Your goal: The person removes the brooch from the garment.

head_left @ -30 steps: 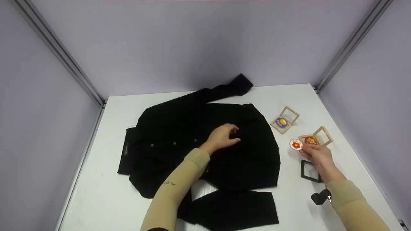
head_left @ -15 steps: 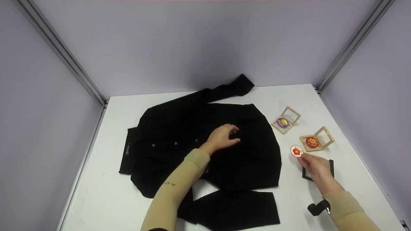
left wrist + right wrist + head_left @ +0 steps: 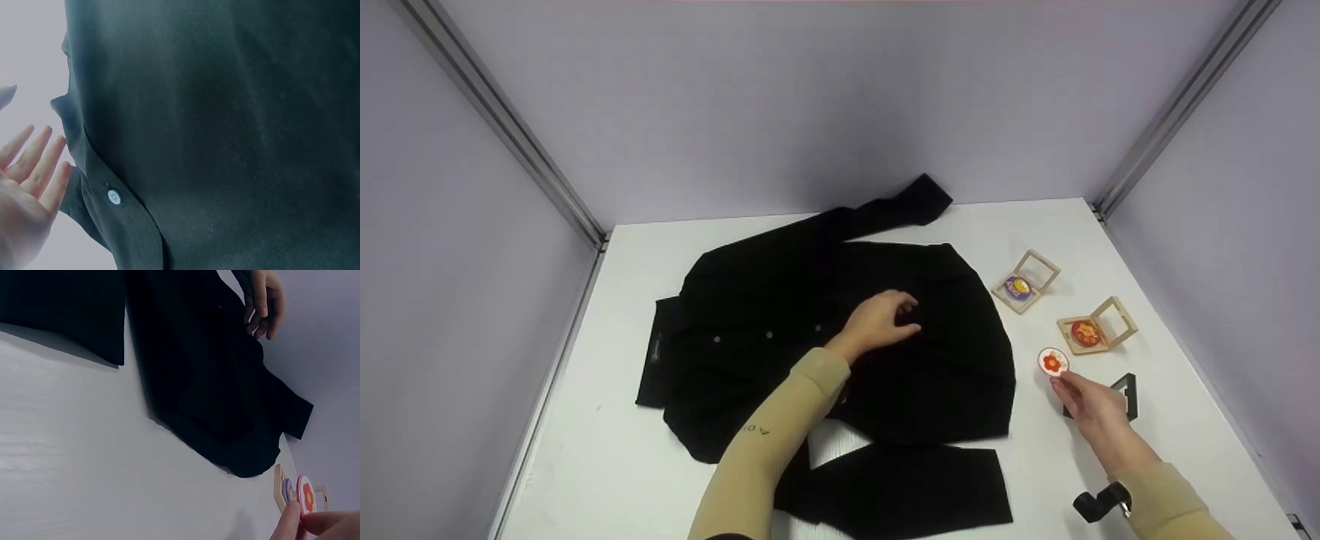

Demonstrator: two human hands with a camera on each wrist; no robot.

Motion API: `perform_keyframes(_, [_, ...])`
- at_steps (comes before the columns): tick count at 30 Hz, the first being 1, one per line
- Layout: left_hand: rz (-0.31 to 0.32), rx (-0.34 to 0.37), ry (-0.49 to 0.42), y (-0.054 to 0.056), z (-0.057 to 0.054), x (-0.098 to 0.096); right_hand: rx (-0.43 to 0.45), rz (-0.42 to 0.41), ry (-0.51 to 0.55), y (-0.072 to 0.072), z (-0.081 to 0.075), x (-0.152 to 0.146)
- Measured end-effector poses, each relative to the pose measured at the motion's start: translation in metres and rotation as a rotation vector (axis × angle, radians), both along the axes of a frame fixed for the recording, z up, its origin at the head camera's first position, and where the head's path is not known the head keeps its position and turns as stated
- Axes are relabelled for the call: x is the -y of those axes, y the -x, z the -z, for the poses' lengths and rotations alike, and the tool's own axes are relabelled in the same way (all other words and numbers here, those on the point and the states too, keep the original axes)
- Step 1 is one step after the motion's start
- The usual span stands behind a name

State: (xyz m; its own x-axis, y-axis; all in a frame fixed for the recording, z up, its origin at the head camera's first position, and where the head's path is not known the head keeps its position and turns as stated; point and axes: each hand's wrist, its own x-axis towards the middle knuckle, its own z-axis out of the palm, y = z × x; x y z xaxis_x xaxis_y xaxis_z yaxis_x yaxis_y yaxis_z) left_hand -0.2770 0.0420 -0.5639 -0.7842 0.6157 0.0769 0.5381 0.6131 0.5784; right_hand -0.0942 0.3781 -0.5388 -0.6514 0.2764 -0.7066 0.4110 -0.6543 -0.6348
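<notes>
A black button-up shirt [image 3: 780, 285] lies spread on the white table, one sleeve reaching toward the back wall. Over its lower half is my left hand [image 3: 880, 319], fingers loosely bent and holding nothing; the left wrist view shows the fingers [image 3: 42, 169] apart beside a pale button [image 3: 114, 196]. My right hand [image 3: 1091, 409] pinches a round white badge [image 3: 1053, 362] with a red flower between thumb and fingers. That badge [image 3: 306, 496] is seen close up in the right wrist view. Partly hidden behind the right hand is a small dark frame-like case [image 3: 1130, 394].
Two small open wooden cases stand on the table's right side. The farther case [image 3: 1011, 298] holds a purple and yellow badge [image 3: 1018, 288]; the nearer case [image 3: 1091, 347] holds a red and orange one [image 3: 1085, 333]. Walls [image 3: 840, 112] enclose the back and sides.
My right hand has drawn back toward the front with the flower badge, away from the nearer wooden case, and now overlaps the dark case. The left hand has stayed put.
</notes>
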Motion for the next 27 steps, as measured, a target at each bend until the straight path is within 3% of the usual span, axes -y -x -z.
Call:
perform_keyframes(17, [0.013, 0.010, 0.025, -0.003, -0.002, 0.001, -0.025, 0.098, 0.223, -0.030, 0.007, 0.008])
perform_keyframes(27, [0.021, 0.000, 0.045, -0.004, -0.001, 0.000, 0.000, 0.262, 0.370, -0.042, 0.008, 0.008])
